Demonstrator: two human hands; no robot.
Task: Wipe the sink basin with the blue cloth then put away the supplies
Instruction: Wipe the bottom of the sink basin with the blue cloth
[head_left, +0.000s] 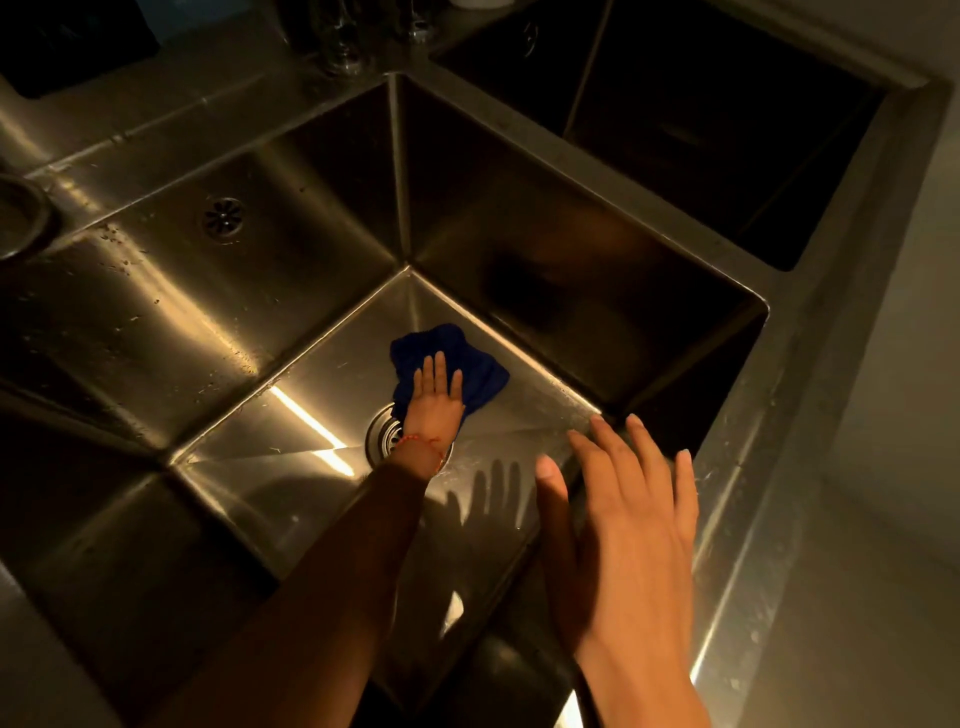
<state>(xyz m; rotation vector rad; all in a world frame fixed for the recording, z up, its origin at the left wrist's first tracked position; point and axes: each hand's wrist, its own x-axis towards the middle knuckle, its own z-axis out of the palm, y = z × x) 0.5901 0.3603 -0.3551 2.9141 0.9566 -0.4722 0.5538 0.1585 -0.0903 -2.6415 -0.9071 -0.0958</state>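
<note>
Two bare arms reach down over a deep steel sink basin (519, 415) under dim, warm light. The left hand (435, 397) lies flat on the basin floor, fingers straight and slightly spread, pressing down on the blue cloth (470, 364). It holds nothing in a grip; the palm simply pins the cloth to the metal. A thin red thread bracelet (422, 441) circles that wrist.

The cloth is crumpled, lying toward the far corner of the basin floor, with its near edge at the round drain (382, 434), which the wrist partly covers. The right hand (628, 525) hangs higher, above the basin's near right part, beside the right wall; it is open, fingers spread wide, empty and touching nothing that I can see. Its shadow falls on the basin floor just beside the drain.

An overflow vent (223, 218) sits high in the left wall, which is flecked with water drops. Beyond the far right rim, a second basin (727, 130) lies in deep shadow. Some glassware (343, 47) stands on the ledge at the far corner, too dark to make out.
</note>
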